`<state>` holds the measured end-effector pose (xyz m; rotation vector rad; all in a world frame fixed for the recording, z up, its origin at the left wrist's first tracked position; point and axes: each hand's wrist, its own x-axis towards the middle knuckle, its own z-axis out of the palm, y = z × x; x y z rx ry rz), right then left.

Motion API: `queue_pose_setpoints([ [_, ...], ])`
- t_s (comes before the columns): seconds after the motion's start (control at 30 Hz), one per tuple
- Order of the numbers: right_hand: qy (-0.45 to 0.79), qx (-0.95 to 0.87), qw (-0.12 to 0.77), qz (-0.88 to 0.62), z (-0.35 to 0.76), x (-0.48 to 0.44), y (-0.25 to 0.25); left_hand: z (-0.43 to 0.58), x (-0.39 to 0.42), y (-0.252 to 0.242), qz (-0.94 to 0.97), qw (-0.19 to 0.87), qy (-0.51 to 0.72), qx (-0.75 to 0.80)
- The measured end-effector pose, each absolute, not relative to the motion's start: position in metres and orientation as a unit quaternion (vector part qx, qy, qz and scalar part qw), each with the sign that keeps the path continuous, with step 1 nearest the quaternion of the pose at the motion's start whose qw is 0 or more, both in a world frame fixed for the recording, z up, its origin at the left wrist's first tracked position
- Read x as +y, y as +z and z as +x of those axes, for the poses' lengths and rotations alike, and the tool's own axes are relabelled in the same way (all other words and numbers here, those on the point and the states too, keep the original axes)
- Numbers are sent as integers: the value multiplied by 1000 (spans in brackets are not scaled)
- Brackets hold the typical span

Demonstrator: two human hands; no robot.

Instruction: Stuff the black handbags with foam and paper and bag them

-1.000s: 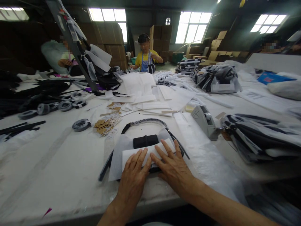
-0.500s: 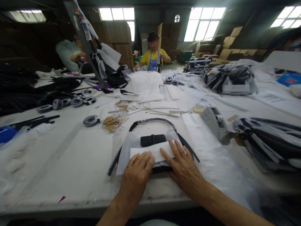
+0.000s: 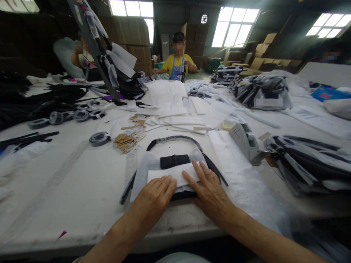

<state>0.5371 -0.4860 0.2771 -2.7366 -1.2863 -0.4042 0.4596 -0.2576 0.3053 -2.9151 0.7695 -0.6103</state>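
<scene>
A black bag with a wrapped, arched handle [image 3: 178,138] lies on the table in front of me, thin white paper around it. A folded white sheet [image 3: 175,175] covers its front below the dark flap strap [image 3: 174,161]. On the sheet's left part rests my left hand [image 3: 156,193], its fingers close together and flat. My right hand [image 3: 207,190] presses on the sheet's right part with fingers spread. The thumbs' undersides and the bag's lower part are mostly hidden.
Brown tags [image 3: 126,141] and a grey coil [image 3: 99,138] lie to the left. A tape dispenser [image 3: 246,142], plastic sleeves [image 3: 241,175] and wrapped bags [image 3: 307,157] are at the right. White sheets [image 3: 170,95] lie beyond. A person in yellow [image 3: 177,62] works across the table.
The view has shifted slightly to the right, so the table items appear further left. My left hand's fingers lie flatter and closer together on the sheet. My right hand remains on it.
</scene>
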Motion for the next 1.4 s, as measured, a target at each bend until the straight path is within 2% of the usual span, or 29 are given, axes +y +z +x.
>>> queue_pose_setpoints([
  [0.17, -137, -419, 50, -896, 538, -486, 281, 457, -250, 309, -926, 44, -237, 291],
  [0.37, -123, -425, 31, -896, 537, -485, 282, 454, -242, 309, -926, 40, -219, 306],
  [0.5, -105, -431, 2, -896, 537, -486, 277, 451, -257, 293, -940, 21, -196, 278],
  [0.6, -141, -448, 1, -883, 538, -485, 277, 450, -279, 281, -964, 8, -154, 216],
  [0.67, -176, -477, -2, -861, 536, -482, 277, 449, -293, 273, -974, 26, -140, 174],
  [0.83, -224, -527, -43, -819, 528, -470, 267, 446, -311, 255, -959, 109, -213, 150],
  [0.97, -248, -527, -64, -810, 531, -466, 259, 451, -312, 254, -952, 154, -222, 145],
  [1.3, -205, -531, 5, -822, 541, -466, 257, 464, -291, 245, -928, 126, -307, 169],
  [1.4, -158, -527, 36, -834, 544, -468, 275, 467, -285, 236, -918, 96, -343, 173],
])
